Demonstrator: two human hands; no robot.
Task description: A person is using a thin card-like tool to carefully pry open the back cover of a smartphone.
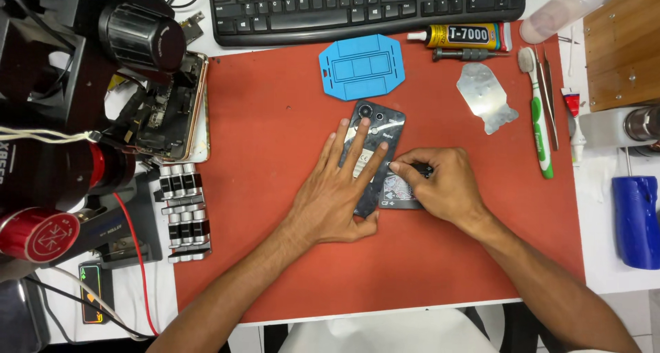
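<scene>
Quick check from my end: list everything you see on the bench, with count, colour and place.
phone: 1, dark, back up, mat centre
playing card: 1, pale, at the phone's right edge
mat: 1, red, covering the desk
blue tray: 1, above the phone
keyboard: 1, black, top
glue tube: 1, yellow-black, top right
metal sheet: 1, silver, right
toothbrush: 1, green-white, right
opened phone: 1, left
left hand: flat on the phone
right hand: pinching the card

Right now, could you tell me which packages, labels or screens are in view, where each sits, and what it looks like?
Glue tube: top of the red mat, below the keyboard; yellow and black, white nozzle.
White label: on the dark phone back, under the left hand.
Small meter screen: lower left; black, orange-edged.
</scene>
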